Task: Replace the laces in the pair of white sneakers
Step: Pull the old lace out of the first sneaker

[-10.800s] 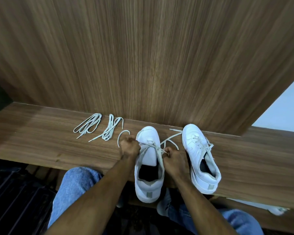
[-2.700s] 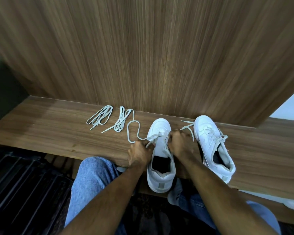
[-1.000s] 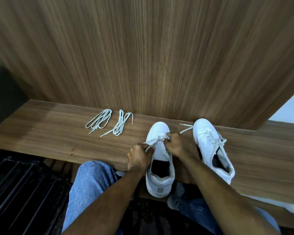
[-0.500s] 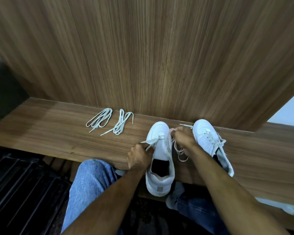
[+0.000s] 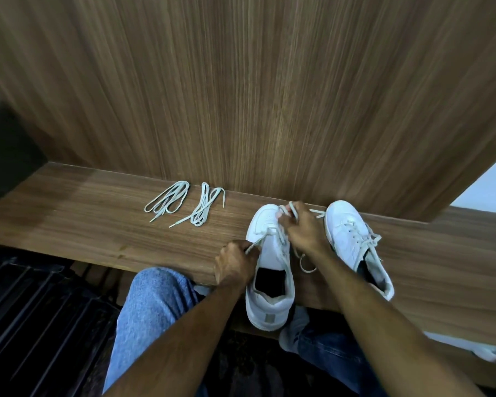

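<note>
Sneaker lace [image 5: 281,237] is pinched in curled fingers [image 5: 284,217] of the right hand [image 5: 301,227] above the near sneaker [image 5: 269,270]; the left hand [image 5: 234,263] grips its other end. Spare laces [image 5: 184,203] lie left on the worktop [image 5: 83,219].
</note>
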Tool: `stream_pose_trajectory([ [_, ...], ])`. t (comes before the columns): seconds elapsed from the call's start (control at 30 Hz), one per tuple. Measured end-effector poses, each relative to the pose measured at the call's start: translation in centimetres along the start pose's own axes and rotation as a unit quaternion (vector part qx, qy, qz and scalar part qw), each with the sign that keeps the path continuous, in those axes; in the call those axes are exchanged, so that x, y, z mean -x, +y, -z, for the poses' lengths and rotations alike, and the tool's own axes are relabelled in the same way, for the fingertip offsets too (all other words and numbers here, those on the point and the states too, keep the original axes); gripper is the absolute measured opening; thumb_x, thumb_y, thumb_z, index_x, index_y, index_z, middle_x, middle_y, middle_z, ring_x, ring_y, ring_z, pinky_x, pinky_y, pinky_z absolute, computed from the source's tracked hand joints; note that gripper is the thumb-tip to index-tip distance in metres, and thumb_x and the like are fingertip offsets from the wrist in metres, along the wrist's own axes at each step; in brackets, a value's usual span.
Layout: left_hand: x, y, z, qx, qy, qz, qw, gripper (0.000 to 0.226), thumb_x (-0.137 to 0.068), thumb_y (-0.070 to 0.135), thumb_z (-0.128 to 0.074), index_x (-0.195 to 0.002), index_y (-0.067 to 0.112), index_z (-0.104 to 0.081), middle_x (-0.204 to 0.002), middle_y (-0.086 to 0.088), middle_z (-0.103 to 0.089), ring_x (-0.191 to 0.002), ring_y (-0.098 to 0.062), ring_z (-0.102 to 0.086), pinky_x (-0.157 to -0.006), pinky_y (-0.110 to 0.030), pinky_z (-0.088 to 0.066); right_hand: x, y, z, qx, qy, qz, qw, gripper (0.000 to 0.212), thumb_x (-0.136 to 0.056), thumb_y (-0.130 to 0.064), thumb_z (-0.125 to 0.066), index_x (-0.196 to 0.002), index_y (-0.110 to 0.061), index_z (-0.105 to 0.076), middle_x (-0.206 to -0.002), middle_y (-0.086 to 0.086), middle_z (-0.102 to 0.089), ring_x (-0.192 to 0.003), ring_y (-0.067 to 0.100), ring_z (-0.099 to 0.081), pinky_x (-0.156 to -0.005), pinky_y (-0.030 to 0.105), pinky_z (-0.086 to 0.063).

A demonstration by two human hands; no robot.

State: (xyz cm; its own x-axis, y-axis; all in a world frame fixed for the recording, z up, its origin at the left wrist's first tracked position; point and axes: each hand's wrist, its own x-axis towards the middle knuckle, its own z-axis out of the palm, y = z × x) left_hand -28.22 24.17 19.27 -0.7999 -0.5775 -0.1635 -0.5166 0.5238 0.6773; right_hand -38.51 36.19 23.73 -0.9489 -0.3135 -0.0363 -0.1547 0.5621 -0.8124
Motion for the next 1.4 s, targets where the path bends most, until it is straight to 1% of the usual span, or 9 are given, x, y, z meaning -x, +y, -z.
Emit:
stream_pose_trajectory([
  [0.1, -0.1, 0.0, 0.0, 0.003, 0.0, -0.005, 1.0, 0.032, -0.086, 0.054, -0.056, -0.102, 0.031, -0.071, -0.102, -0.011, -0.071, -0.099, -0.038, -0.062, -0.081, -0.038, -0.05, 0.5, 1.3, -1.4, 0.097, -0.034, -0.011, 0.995, 0.039, -0.096, -0.035, -0.054, -0.124, -0.009, -0.058, -0.129, 0.011, -0.055, -0.117, 0.029, -0.054, -0.092, 0.031, -0.039],
  [0.2, -0.1, 0.0, -0.1, -0.003, 0.0, -0.009, 1.0, 0.031, -0.087, 0.052, -0.056, -0.102, 0.031, -0.072, -0.102, -0.011, -0.071, -0.098, -0.037, -0.063, -0.082, -0.038, -0.049, 0.8, 2.0, -1.7, 0.099, -0.03, -0.038, 0.994, 0.023, -0.092, -0.027, -0.057, -0.102, -0.01, -0.068, -0.111, 0.016, -0.067, -0.1, 0.032, -0.063, -0.079, 0.033, -0.047],
  [0.43, 0.0, 0.1, 0.0, -0.003, -0.001, -0.005, 1.0, 0.028, -0.087, 0.051, -0.058, -0.101, 0.032, -0.072, -0.102, -0.01, -0.071, -0.098, -0.037, -0.063, -0.081, -0.037, -0.05, 1.6, 1.0, -0.4, 0.199, -0.011, -0.058, 0.978, 0.021, -0.091, -0.03, -0.058, -0.096, -0.015, -0.071, -0.1, 0.011, -0.071, -0.096, 0.031, -0.064, -0.065, 0.025, -0.034],
  [0.6, 0.1, 0.2, 0.0, 0.001, 0.005, -0.002, 1.0, 0.028, -0.087, 0.052, -0.058, -0.101, 0.033, -0.072, -0.101, -0.008, -0.072, -0.097, -0.035, -0.064, -0.078, -0.036, -0.05, 0.5, -0.6, 1.8, -0.03, 0.045, -0.058, 0.997, 0.017, -0.094, -0.019, -0.054, -0.08, -0.017, -0.063, -0.079, 0.004, -0.064, -0.076, 0.02, -0.062, -0.063, 0.026, -0.04],
  [0.77, 0.1, 0.2, 0.0, 0.009, 0.008, 0.005, 1.0, 0.027, -0.086, 0.052, -0.057, -0.1, 0.035, -0.072, -0.1, -0.008, -0.072, -0.095, -0.035, -0.064, -0.079, -0.036, -0.049, -1.0, -2.3, 7.1, -0.177, 0.124, -0.023, 0.976, 0.029, -0.097, -0.012, -0.053, -0.068, -0.018, -0.053, -0.056, -0.001, -0.047, -0.038, 0.003, -0.046, -0.04, 0.018, -0.037],
  [0.93, 0.2, 0.2, 0.0, 0.017, 0.007, 0.0, 1.0, 0.03, -0.085, 0.055, -0.057, -0.1, 0.034, -0.073, -0.098, -0.01, -0.072, -0.094, -0.036, -0.064, -0.078, -0.036, -0.05, -1.1, 2.5, 4.0, 0.086, -0.033, -0.049, 0.995, 0.018, -0.093, -0.021, -0.053, -0.091, -0.017, -0.071, -0.092, 0.012, -0.07, -0.088, 0.027, -0.063, -0.082, 0.036, -0.049],
  [1.0, 0.1, 0.1, 0.1, 0.021, 0.004, 0.001, 1.0, 0.029, -0.085, 0.054, -0.058, -0.101, 0.034, -0.072, -0.098, -0.01, -0.072, -0.094, -0.035, -0.064, -0.08, -0.038, -0.052, -0.2, 4.6, 1.9, 0.233, -0.12, -0.049, 0.964, 0.027, -0.095, -0.024, -0.05, -0.111, -0.008, -0.065, -0.12, 0.017, -0.062, -0.112, 0.033, -0.057, -0.094, 0.034, -0.045],
  [1.13, 0.1, 0.2, 0.1, 0.019, 0.007, 0.004, 1.0, 0.028, -0.085, 0.053, -0.059, -0.1, 0.035, -0.073, -0.099, -0.009, -0.072, -0.096, -0.035, -0.064, -0.081, -0.037, -0.051, 1.2, 7.9, -0.6, 0.433, -0.187, -0.045, 0.881, 0.062, -0.085, -0.023, -0.052, -0.143, -0.019, -0.031, -0.148, 0.022, -0.028, -0.138, 0.04, -0.027, -0.114, 0.047, -0.026],
  [1.4, 0.2, 0.4, -0.2, -0.027, 0.026, -0.013, 0.999, 0.029, -0.087, 0.05, -0.057, -0.103, 0.031, -0.072, -0.103, -0.013, -0.07, -0.098, -0.039, -0.062, -0.08, -0.037, -0.048, 4.7, 7.5, -1.5, 0.499, -0.06, 0.071, 0.862, 0.03, -0.092, -0.004, -0.048, -0.116, -0.013, -0.064, -0.121, 0.008, -0.058, -0.114, 0.027, -0.058, -0.083, 0.037, -0.051],
])
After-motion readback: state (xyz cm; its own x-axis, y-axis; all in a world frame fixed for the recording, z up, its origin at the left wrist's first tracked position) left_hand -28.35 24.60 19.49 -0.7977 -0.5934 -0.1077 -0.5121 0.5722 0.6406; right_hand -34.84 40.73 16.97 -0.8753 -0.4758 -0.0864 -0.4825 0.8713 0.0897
